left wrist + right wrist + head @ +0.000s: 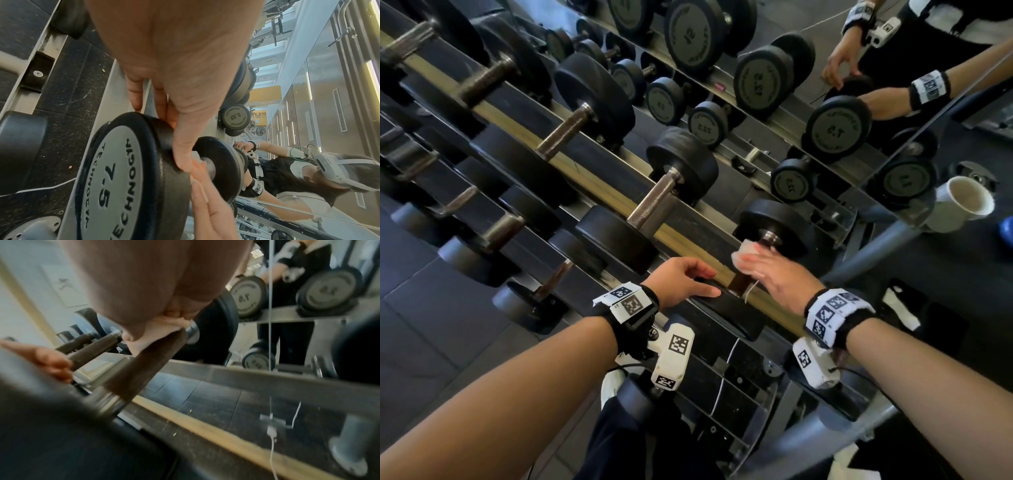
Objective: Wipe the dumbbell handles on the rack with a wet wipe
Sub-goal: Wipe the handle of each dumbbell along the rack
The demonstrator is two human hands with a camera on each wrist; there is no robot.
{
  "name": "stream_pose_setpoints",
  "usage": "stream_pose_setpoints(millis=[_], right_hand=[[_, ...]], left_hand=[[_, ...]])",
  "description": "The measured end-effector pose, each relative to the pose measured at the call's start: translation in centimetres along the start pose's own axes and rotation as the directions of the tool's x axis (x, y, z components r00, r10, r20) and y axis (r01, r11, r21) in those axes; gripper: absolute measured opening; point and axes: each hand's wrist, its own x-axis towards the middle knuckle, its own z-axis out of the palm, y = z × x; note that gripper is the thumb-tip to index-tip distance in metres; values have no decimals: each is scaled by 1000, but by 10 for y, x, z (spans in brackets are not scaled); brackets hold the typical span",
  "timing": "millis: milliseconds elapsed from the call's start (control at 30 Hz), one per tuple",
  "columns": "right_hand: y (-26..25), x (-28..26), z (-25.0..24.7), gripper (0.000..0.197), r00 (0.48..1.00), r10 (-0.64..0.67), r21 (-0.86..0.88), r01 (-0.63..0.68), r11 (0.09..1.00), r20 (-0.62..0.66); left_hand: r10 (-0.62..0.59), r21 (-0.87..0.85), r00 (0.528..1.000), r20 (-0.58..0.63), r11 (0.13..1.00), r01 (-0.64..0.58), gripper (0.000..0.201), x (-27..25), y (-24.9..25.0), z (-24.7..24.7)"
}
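The rightmost dumbbell on the top rail of the rack [763, 308] has a brown handle [739, 282] and black heads marked 7.5 [115, 178]. My right hand [756, 253] grips the white wet wipe [743, 255], wrapped on the handle's far end next to the far head [777, 226]. The right wrist view shows the wipe [162, 327] pressed round the handle [152, 363]. My left hand [688, 284] holds the near head [732, 313], thumb and fingers [133, 97] over its rim.
More dumbbells [654, 205] line the top rail to the left, and others sit on the lower tier [500, 233]. A mirror [842, 68] behind reflects the rack and my arms. A white tube [962, 202] sticks out at right. A thin white cable [722, 370] hangs below.
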Motion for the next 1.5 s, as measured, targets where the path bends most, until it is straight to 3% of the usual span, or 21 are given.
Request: stream_pose_setpoints(millis=[100,233,300,367,433,467,533,700,800,900,1000,1167,1200,1233,1267,1333,1367,1500], right_hand=[[-16,-19,29,51,999,-32,171,33,985,-12],[-14,-36,36,32,985,156,503,-100,859,-70],[-9,-43,41,30,939,304,707,-105,699,-161],[0,-46,50,31,796,547,900,-6,436,-260],[4,-45,54,34,677,710,981,143,130,-193],[6,-43,56,34,644,750,982,187,36,-150],[8,-35,60,26,606,787,976,215,-19,-118],[-4,-7,58,22,571,804,975,217,50,-168],[-10,2,56,25,570,808,988,111,107,-151],[-17,3,59,31,691,702,963,-30,268,-174],[-22,-7,68,36,765,616,892,-130,433,-188],[-25,-36,69,24,881,460,833,-171,527,-110],[-23,-36,66,25,876,463,838,-146,525,-138],[-19,-35,62,28,837,517,880,-99,464,-179],[-15,-33,57,29,768,603,931,-24,365,-216],[-4,-24,47,30,627,727,948,60,314,-280],[-1,-19,44,32,622,728,938,32,345,-289],[-7,1,49,35,771,597,896,-79,436,-223]], left_hand=[[6,31,1000,8,999,-6,27,1,3,-1],[2,90,999,33,996,-5,26,4,8,-2],[-11,118,999,44,993,5,26,6,11,-3],[-17,138,998,54,990,9,27,8,12,-4],[-22,145,998,54,989,14,28,9,12,-4],[-22,146,998,52,989,14,28,9,11,-4],[-16,149,999,42,989,10,29,9,10,-3],[-18,153,999,43,988,11,32,10,8,-3],[-16,147,999,47,989,9,35,12,7,-4],[-13,139,999,43,990,7,35,12,6,-4],[-11,147,999,43,989,4,34,13,5,-3],[-12,154,999,44,988,5,33,14,6,-4],[-10,155,999,47,988,3,33,14,6,-4],[-8,157,999,47,988,1,33,14,6,-4],[-8,159,999,46,987,0,33,14,6,-4],[-10,159,999,43,987,3,33,14,5,-5],[-12,156,999,42,988,6,34,14,5,-5],[-14,152,999,47,988,6,34,15,6,-6]])
